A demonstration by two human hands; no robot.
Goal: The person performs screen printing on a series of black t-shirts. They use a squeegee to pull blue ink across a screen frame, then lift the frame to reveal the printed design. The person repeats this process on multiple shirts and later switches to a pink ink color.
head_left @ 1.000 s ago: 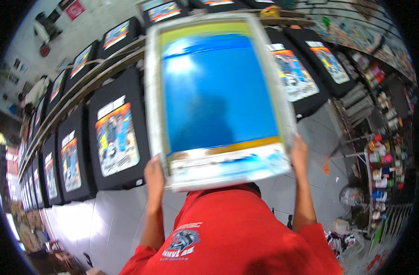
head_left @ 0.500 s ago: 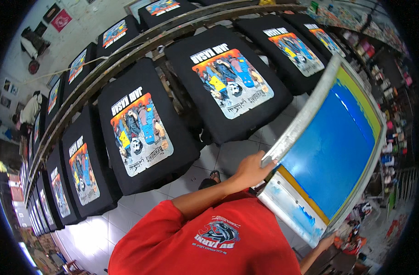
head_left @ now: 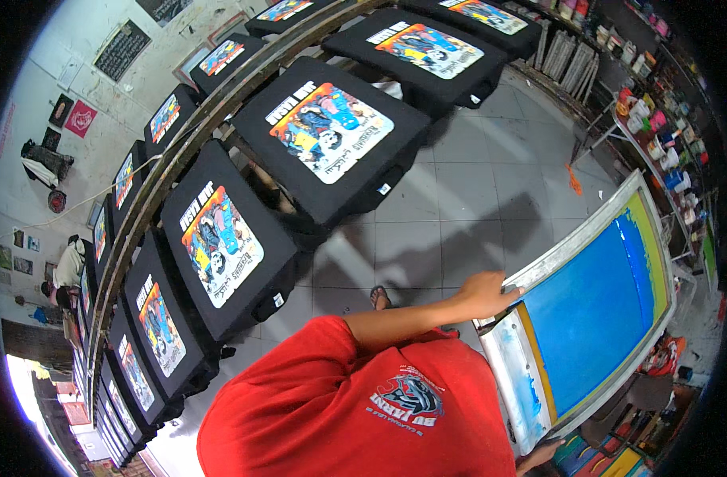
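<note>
A screen-printing frame [head_left: 594, 310] hangs tilted at my right side, its pale rim around a mesh coated with blue ink and edged in yellow-green. Along its near end runs a whitish panel [head_left: 513, 381] with blue smears and a brownish strip beside it. My left hand [head_left: 490, 296] is closed on the rim at the near upper corner. At the lower corner, my right hand [head_left: 540, 458] grips the frame from below; its fingers are partly hidden. On my left, black T-shirts [head_left: 296, 195] with a colourful print lie on boards, apart from both hands.
A wooden rail [head_left: 190, 135] runs between two rows of shirt boards. Shelves of paint pots [head_left: 665, 147] and stacked frames [head_left: 568, 62] stand at the far right. Tiled floor [head_left: 467, 191] stretches between, with my sandalled foot [head_left: 379, 298] on it. A dark stool [head_left: 657, 401] is near the frame.
I have moved away from the shirt boards and turned, so more floor shows. The frame is lower and further right in view, still held by both hands.
</note>
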